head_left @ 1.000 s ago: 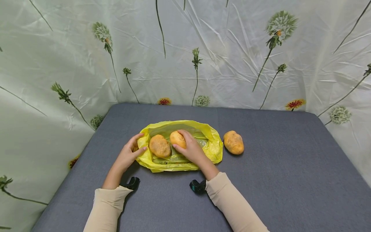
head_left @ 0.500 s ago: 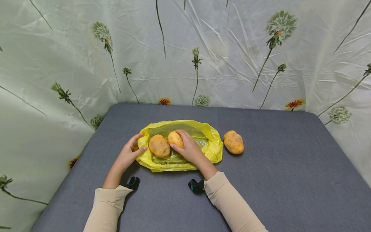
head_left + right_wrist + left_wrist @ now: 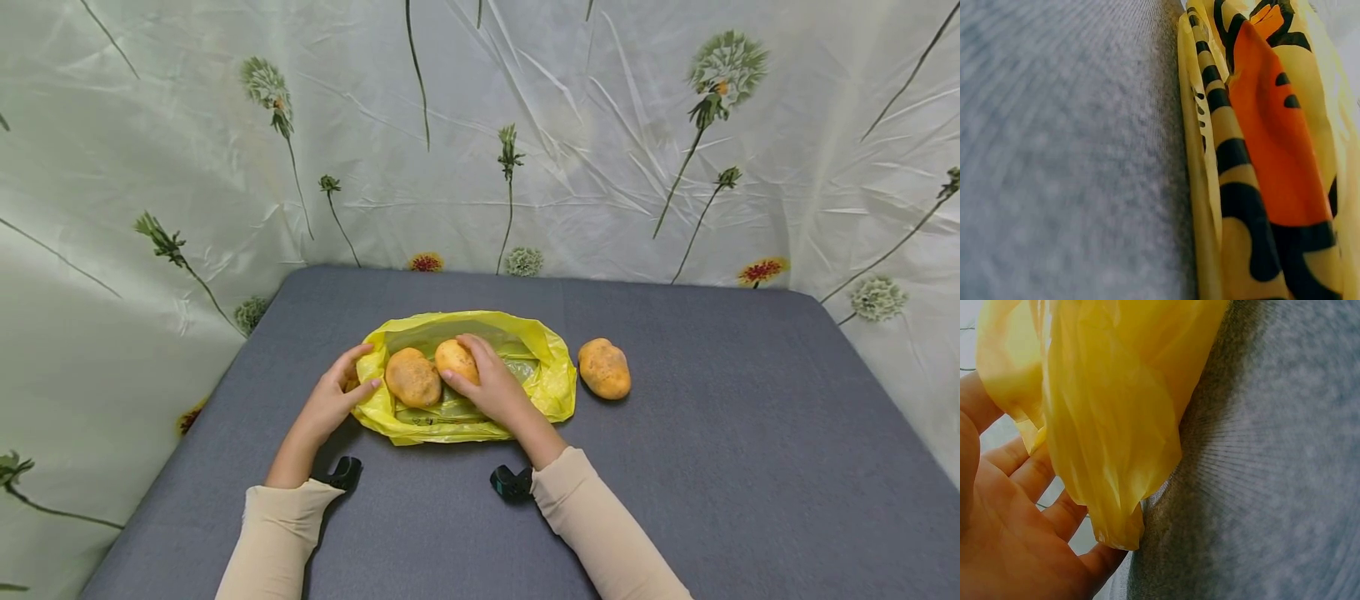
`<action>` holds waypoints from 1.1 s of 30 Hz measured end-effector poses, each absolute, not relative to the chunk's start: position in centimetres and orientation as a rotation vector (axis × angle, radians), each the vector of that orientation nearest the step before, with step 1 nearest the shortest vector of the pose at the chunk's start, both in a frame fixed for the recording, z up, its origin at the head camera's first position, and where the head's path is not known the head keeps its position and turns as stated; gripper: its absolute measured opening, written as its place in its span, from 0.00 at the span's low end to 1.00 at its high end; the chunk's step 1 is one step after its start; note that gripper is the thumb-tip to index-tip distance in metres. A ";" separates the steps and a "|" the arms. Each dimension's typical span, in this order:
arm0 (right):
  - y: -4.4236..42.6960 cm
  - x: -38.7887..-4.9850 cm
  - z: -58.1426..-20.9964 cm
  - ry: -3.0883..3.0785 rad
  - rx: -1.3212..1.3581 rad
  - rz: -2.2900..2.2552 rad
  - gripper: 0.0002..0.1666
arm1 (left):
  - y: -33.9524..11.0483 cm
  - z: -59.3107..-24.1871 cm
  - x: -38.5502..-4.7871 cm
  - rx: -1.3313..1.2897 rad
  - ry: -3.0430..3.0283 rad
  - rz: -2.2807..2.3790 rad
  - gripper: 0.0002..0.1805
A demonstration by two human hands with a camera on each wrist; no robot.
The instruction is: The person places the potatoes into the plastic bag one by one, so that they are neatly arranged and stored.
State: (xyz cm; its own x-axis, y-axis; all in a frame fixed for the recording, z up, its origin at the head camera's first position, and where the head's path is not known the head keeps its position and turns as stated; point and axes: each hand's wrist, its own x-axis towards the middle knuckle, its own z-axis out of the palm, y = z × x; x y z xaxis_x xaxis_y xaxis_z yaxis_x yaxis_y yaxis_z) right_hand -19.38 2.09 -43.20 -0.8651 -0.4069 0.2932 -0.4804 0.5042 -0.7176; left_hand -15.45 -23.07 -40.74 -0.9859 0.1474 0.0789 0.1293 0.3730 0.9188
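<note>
A yellow plastic bag [image 3: 557, 379] lies spread on the table with its mouth facing up. My left hand [image 3: 328, 404] holds the bag's left rim, thumb and fingers apart along it; in the left wrist view the fingers [image 3: 1066, 512] reach behind the yellow plastic. Inside the bag, toward its left, rests one potato [image 3: 413, 378]. My right hand [image 3: 497, 385] grips a second, paler potato [image 3: 454, 358] inside the bag, close against the first. Outside, just right of the bag, lies a third potato [image 3: 604, 369]. The right wrist view has only the bag's printed side [image 3: 1279, 137], not the hand.
A grey cloth-covered table [image 3: 750, 467] spreads around the bag. Behind and to the left hangs a pale curtain [image 3: 600, 125] with printed flowers. Black wrist devices, one [image 3: 345, 473] on the left and one [image 3: 510, 482] on the right, sit near the sleeves.
My right hand has shifted slightly left with its potato, bringing it up beside the other potato in the bag. The left hand stays at the rim.
</note>
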 end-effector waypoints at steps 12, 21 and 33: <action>3.2 -19.0 -42.5 -2.547 0.812 1.306 0.31 | -23.1 -40.6 -15.4 0.257 2.598 1.718 0.30; 4.3 -18.5 -42.5 -2.423 0.803 1.279 0.31 | -23.0 -40.7 -15.4 0.262 2.597 1.722 0.30; 5.8 -18.1 -42.1 -2.246 0.858 1.224 0.32 | -23.1 -40.7 -15.4 0.269 2.589 1.730 0.30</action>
